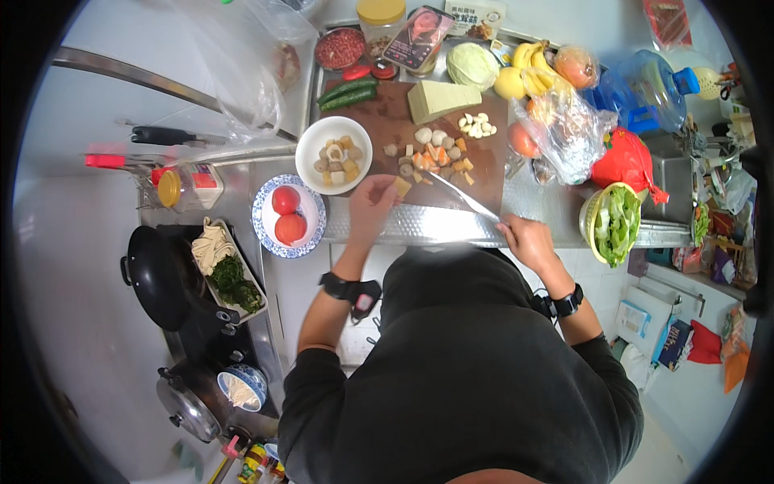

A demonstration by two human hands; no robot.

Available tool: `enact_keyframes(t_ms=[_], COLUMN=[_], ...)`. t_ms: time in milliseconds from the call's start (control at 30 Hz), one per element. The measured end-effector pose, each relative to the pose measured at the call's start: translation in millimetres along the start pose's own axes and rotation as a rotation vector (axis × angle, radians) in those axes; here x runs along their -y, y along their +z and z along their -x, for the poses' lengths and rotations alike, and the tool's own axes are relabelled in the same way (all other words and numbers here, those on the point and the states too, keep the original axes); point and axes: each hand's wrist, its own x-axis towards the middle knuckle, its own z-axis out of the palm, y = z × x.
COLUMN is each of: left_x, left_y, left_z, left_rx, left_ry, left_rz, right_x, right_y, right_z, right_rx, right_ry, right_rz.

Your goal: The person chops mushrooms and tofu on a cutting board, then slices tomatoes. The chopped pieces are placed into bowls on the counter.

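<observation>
My right hand [528, 240] grips a knife [466, 196], its blade reaching left over the brown cutting board [484, 185] to a pile of cut food pieces [435, 159], beige, orange and yellowish. At the board's near edge, my left hand [373, 206] pinches a flat yellowish piece of food [401, 186]. A white bowl [303, 153] with similar pieces and rings stands just left of that hand. Farther back on the board lie peeled garlic cloves [477, 126], a pale green block [442, 101] and two cucumbers [347, 94].
Left of me are a blue-patterned plate [260, 203] with two tomatoes, a black wok [161, 278] and a tray of noodles and greens [230, 274]. A phone [419, 39], cabbage [473, 66], bananas [534, 64] and bagged produce [568, 133] line the back. A lettuce basket [592, 222] stands right.
</observation>
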Motion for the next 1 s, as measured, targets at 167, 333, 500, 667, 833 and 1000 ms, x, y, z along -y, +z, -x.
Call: enact_keyframes(t_ms=[167, 333, 500, 667, 833, 1000], left_x=[57.1, 60.7, 64.3, 71.2, 70.5, 67.4], left_y=[4.7, -15.5, -19.1, -16.3, -15.9, -12.5], left_z=[-0.9, -0.8, -6.0, -6.3, -3.0, -1.4], left_rx=[-0.227, -0.126, -0.017, -0.041, -0.075, -0.139], left_ry=[0.083, 0.788, 0.867, 0.821, 0.814, 0.783], left_rz=[-0.605, -0.943, -0.969, -0.985, -0.974, -0.955], right_x=[16.6, 34.5, 47.6, 49.0, 40.3, 13.3], right_y=[4.3, 12.0, 13.1, 17.9, 40.2, 27.1], right_z=[-13.6, -28.8, -37.7, -44.7, -52.9, -43.3], right_rx=[0.035, 0.097, 0.19, 0.303, 0.325, 0.118], right_ry=[-0.027, -0.069, -0.12, -0.12, -0.133, -0.228], right_rz=[0.015, 0.024, 0.09, 0.181, 0.225, 0.024])
